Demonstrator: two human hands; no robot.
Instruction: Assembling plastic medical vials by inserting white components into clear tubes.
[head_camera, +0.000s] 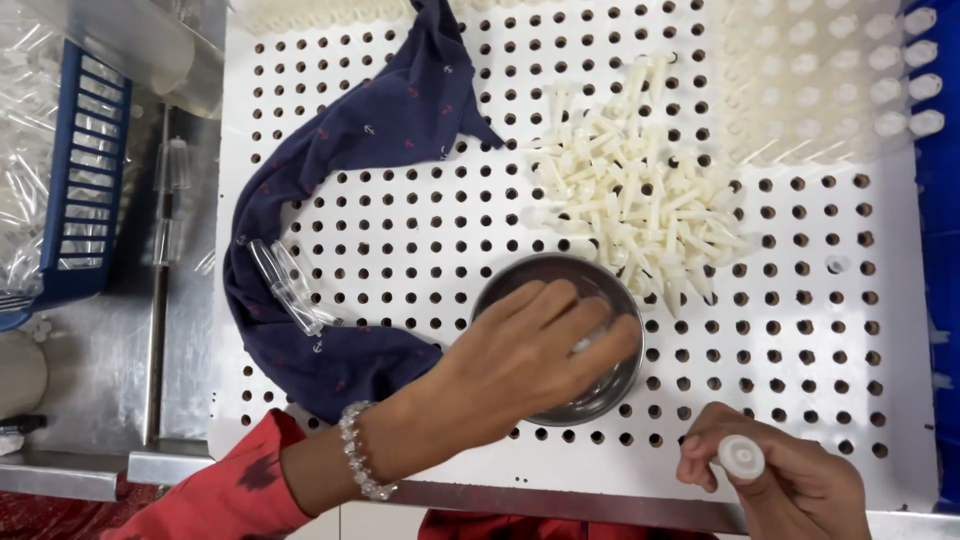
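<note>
White perforated bench (400, 260); navy cloth (330, 190) curled at left; heap of white plastic parts (640, 200) above steel bowl (600, 400). Left hand (520, 365) in bowl, fingers (590, 345) pinching a small white piece. Right hand (790, 480) at near edge, fingers pinching round white cap (741, 457).

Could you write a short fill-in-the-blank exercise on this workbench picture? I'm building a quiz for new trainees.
1. The left hand reaches into a round metal ____.
2. The right hand holds a small white ____ between its fingertips.
3. The heap of white plastic pieces lies on a white board full of ____.
4. The clear tubes rest on a dark ____ cloth.

Missing words: bowl; cap; holes; blue
</note>
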